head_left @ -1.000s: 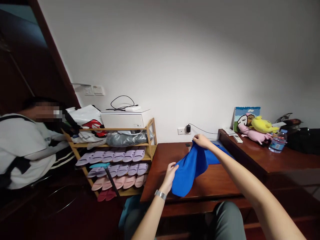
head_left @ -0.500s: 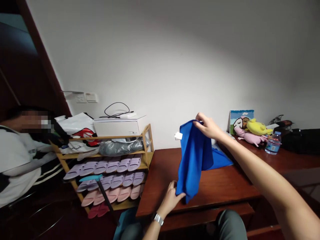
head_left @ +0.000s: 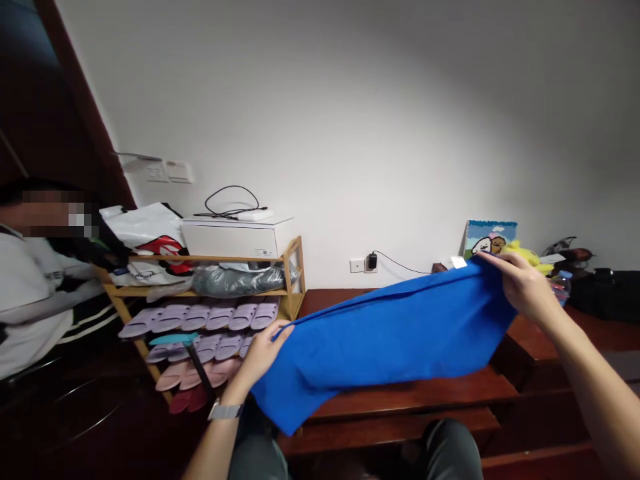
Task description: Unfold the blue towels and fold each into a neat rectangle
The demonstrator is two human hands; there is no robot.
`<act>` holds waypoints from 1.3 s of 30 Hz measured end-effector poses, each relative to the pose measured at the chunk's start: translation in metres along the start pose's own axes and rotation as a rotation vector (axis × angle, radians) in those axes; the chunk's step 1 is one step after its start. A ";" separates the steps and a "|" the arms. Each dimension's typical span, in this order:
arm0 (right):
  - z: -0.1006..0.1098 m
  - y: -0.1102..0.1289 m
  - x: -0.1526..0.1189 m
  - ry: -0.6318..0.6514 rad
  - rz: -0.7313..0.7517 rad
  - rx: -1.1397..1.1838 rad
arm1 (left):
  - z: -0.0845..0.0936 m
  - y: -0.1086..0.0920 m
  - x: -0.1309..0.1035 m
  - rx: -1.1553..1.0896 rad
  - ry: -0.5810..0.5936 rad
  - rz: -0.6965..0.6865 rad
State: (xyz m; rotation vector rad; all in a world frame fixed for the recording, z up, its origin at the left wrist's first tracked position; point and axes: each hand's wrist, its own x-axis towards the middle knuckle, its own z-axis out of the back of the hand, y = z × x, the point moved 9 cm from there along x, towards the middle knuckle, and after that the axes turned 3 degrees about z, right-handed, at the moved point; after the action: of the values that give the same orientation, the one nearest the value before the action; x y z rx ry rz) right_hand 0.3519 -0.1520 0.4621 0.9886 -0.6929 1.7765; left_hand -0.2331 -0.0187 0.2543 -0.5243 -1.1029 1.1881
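A blue cloth (head_left: 390, 333) hangs stretched between my two hands above the dark red wooden table (head_left: 327, 300). My left hand (head_left: 265, 350), with a silver band on the wrist, pinches its left end. At the upper right corner, close to a small white tag (head_left: 458, 262), my right hand (head_left: 523, 283) grips the other end, held higher than the left. The cloth seems doubled along its top edge, and its lower edge hangs loose. Much of the tabletop is hidden behind it.
Left of the table stands a wooden rack (head_left: 295, 273) with purple slippers (head_left: 213, 315) and a white box (head_left: 230, 238) on top. A seated person (head_left: 30, 293) is at far left. Plush toys (head_left: 525, 257), a bottle (head_left: 563, 283) and a dog picture (head_left: 493, 233) stand at right.
My hands have moved apart, left hand up and leftward, right hand rightward and slightly down. The cloth, which hung bunched and upright, is now spread sideways. A wall socket has come into view.
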 end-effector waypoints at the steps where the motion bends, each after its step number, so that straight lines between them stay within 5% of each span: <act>1: 0.006 -0.008 -0.016 -0.026 -0.042 -0.021 | 0.006 -0.004 0.002 0.049 0.025 -0.003; 6: 0.026 -0.035 -0.095 -0.064 -0.188 -0.027 | 0.019 0.004 -0.002 0.132 0.151 0.074; 13: 0.023 -0.055 -0.171 -0.144 -0.403 -0.018 | 0.048 0.018 0.017 0.018 -0.112 0.047; 16: -0.029 -0.083 -0.183 -0.133 -0.533 0.018 | 0.030 0.031 0.054 0.033 -0.075 0.035; 21: -0.195 -0.121 -0.208 0.167 -0.735 0.081 | -0.044 0.072 0.096 0.342 0.052 0.037; 25: -0.302 -0.093 -0.263 0.456 -0.824 -0.104 | -0.105 0.113 0.061 0.546 -0.053 0.000; 28: -0.356 -0.036 -0.303 0.605 -0.630 -0.117 | -0.159 0.153 0.007 0.674 0.032 -0.069; 30: -0.379 -0.007 -0.331 0.720 -0.534 -0.082 | -0.183 0.186 -0.025 0.773 0.127 -0.023; 33: -0.386 0.003 -0.363 0.840 -0.542 -0.094 | -0.191 0.219 -0.048 0.861 0.217 0.037; 39: -0.370 -0.013 -0.364 0.851 -0.506 -0.146 | -0.180 0.222 -0.054 0.877 0.224 -0.001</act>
State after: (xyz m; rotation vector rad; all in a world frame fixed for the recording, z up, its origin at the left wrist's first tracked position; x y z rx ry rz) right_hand 0.3251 -0.0200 -0.0393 0.2059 -0.0151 1.4652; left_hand -0.1757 0.0450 -0.0233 0.0310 -0.3163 1.4304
